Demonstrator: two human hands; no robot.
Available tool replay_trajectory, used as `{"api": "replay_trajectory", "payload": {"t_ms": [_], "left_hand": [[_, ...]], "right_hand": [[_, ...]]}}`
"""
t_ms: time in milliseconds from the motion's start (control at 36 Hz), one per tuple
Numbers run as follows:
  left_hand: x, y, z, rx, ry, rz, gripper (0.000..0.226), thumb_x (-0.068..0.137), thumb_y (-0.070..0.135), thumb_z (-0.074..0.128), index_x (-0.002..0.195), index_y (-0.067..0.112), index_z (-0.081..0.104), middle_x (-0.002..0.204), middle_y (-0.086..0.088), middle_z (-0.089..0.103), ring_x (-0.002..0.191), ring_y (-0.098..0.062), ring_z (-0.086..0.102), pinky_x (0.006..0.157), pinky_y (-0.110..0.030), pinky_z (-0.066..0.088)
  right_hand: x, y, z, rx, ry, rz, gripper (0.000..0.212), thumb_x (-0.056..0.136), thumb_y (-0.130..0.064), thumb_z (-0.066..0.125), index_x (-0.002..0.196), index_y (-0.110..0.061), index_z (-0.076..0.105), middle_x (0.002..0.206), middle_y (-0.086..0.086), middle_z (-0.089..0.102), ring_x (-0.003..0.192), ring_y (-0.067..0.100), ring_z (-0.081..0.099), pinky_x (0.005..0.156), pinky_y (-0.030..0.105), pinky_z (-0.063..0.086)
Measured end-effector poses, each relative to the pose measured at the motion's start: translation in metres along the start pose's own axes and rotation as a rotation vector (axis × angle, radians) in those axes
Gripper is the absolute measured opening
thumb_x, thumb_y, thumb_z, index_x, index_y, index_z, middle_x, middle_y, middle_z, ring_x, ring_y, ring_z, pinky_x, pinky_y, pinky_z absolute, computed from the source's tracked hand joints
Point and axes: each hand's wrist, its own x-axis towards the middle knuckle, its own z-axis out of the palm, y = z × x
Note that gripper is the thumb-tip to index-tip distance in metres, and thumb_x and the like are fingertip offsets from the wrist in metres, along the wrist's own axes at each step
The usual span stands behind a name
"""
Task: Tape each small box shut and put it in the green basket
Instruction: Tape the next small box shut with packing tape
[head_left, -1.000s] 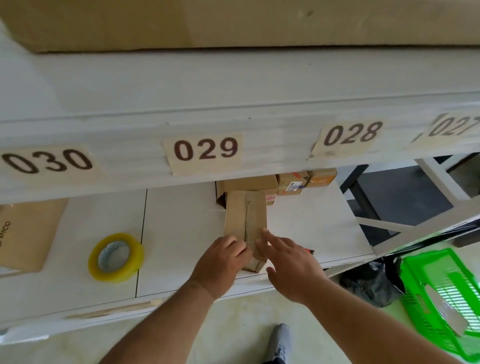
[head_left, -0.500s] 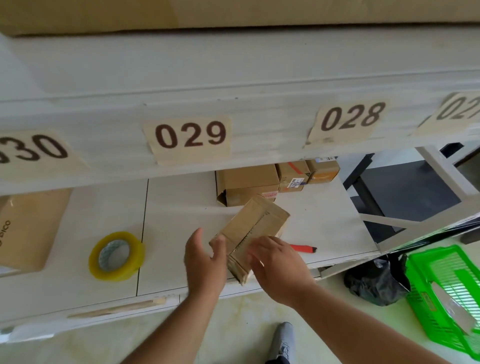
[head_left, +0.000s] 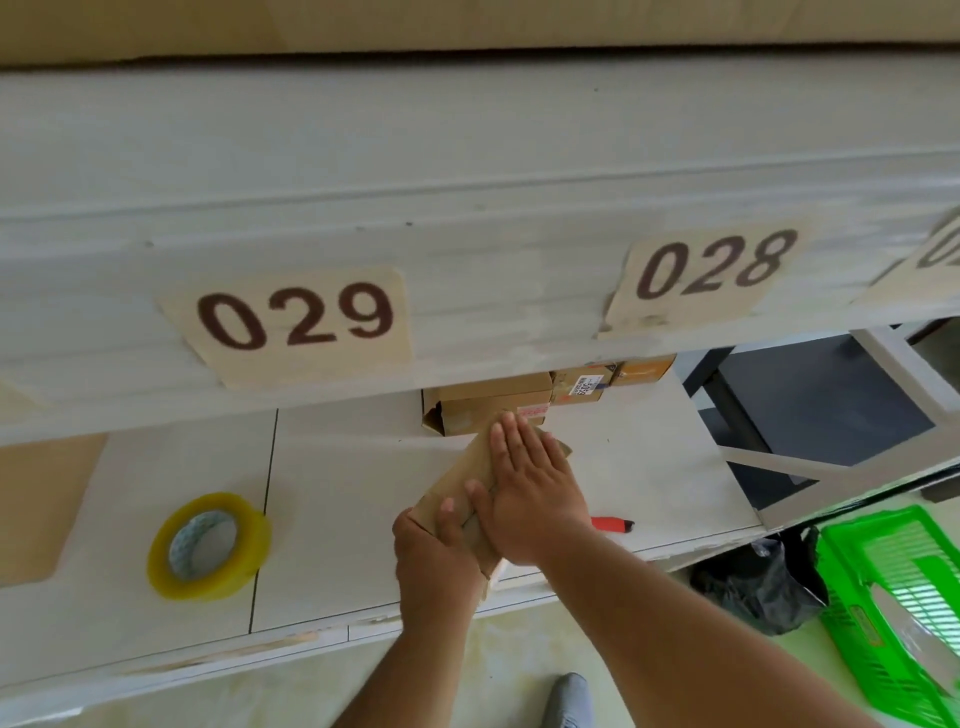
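At lower centre the left hand (head_left: 434, 561) grips the near end of the small brown cardboard box (head_left: 457, 480), thumb on top; the right hand (head_left: 530, 499) lies flat, fingers straight, pressing its lid; the box sits tilted on the white shelf (head_left: 343, 467); lower right, the green plastic basket (head_left: 904, 597); left, a yellow tape roll (head_left: 208, 545); beyond, more cardboard boxes (head_left: 488, 405).

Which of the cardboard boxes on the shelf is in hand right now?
The small box at the shelf's front edge: left hand grips its near end, right hand presses flat on top. The other boxes sit untouched at the back.
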Motion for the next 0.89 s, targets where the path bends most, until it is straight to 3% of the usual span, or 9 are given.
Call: {"api": "replay_trajectory", "payload": {"t_ms": [83,167,250,333,417,583,667,750,889], "left_hand": [[0.001,-0.003,0.001,0.138,0.007,-0.022,0.046,0.098,0.057,0.042,0.122,0.017,0.044,0.117,-0.008,0.062,0.103,-0.036,0.062,0.089,-0.051,0.053],[-0.006,-0.002,0.000,0.291,0.028,-0.027,0.055,0.098,0.060,0.038,0.129,0.016,0.043,0.124,-0.012,0.055,0.111,-0.038,0.058,0.088,-0.047,0.049],[-0.007,0.004,-0.004,0.393,0.017,-0.057,0.063,0.097,0.063,0.035,0.136,0.014,0.038,0.126,-0.014,0.049,0.113,-0.039,0.055,0.085,-0.047,0.045],[-0.001,0.001,-0.006,0.371,-0.044,-0.081,0.057,0.096,0.066,0.033,0.130,0.020,0.034,0.120,-0.008,0.055,0.106,-0.034,0.060,0.087,-0.045,0.050],[0.004,0.000,-0.006,0.336,-0.089,-0.077,0.048,0.095,0.068,0.031,0.115,0.025,0.027,0.109,-0.005,0.061,0.094,-0.031,0.064,0.086,-0.050,0.055],[0.004,0.001,-0.005,0.333,-0.096,-0.089,0.049,0.095,0.068,0.028,0.116,0.024,0.024,0.111,-0.008,0.059,0.093,-0.033,0.064,0.085,-0.051,0.056],[0.004,0.001,-0.004,0.314,-0.089,-0.103,0.048,0.096,0.067,0.026,0.116,0.023,0.024,0.117,-0.010,0.059,0.098,-0.037,0.063,0.088,-0.053,0.054],[0.002,0.003,-0.004,0.290,-0.090,-0.087,0.042,0.098,0.064,0.023,0.110,0.024,0.025,0.120,-0.012,0.060,0.100,-0.038,0.063,0.088,-0.052,0.052],[-0.001,0.003,-0.005,0.211,-0.059,-0.030,0.044,0.102,0.058,0.022,0.112,0.017,0.035,0.119,-0.014,0.064,0.103,-0.037,0.063,0.081,-0.042,0.047]], "right_hand": [[0.014,0.004,-0.003,0.018,0.013,0.085,0.092,0.094,-0.075,0.000,0.160,-0.014,-0.020,0.168,0.006,-0.025,0.155,0.025,-0.024,0.127,0.045,-0.007],[0.024,0.011,-0.013,0.069,0.056,0.234,0.106,0.087,-0.086,0.005,0.162,-0.011,0.000,0.167,0.016,0.020,0.148,0.038,0.029,0.117,0.048,0.031],[0.040,0.018,-0.022,0.081,0.074,0.343,0.108,0.086,-0.087,0.007,0.154,-0.007,0.031,0.139,0.014,0.057,0.121,0.035,0.057,0.091,0.046,0.047],[0.055,0.023,-0.029,0.084,0.058,0.385,0.103,0.085,-0.085,-0.001,0.129,-0.017,0.061,0.107,0.006,0.068,0.100,0.030,0.065,0.074,0.040,0.046],[0.058,0.024,-0.032,0.070,0.068,0.333,0.092,0.091,-0.079,0.001,0.118,-0.020,0.065,0.101,0.006,0.065,0.097,0.030,0.065,0.071,0.039,0.043],[0.036,0.016,-0.030,0.011,0.018,0.132,0.060,0.105,-0.061,0.016,0.144,-0.018,0.030,0.145,0.018,0.045,0.126,0.037,0.052,0.098,0.049,0.049],[0.023,0.013,-0.020,-0.040,0.021,0.066,0.087,0.099,-0.070,0.009,0.161,-0.009,-0.002,0.167,0.022,0.013,0.153,0.038,0.019,0.122,0.049,0.024],[0.004,0.007,-0.008,-0.092,-0.013,-0.030,0.085,0.099,-0.067,0.002,0.160,-0.010,-0.018,0.166,0.019,-0.025,0.153,0.036,-0.026,0.127,0.051,-0.007],[-0.037,-0.010,0.002,-0.019,-0.087,-0.169,0.065,0.108,-0.048,0.004,0.162,-0.013,-0.009,0.169,0.007,-0.020,0.153,0.020,-0.027,0.125,0.037,-0.016]]}}
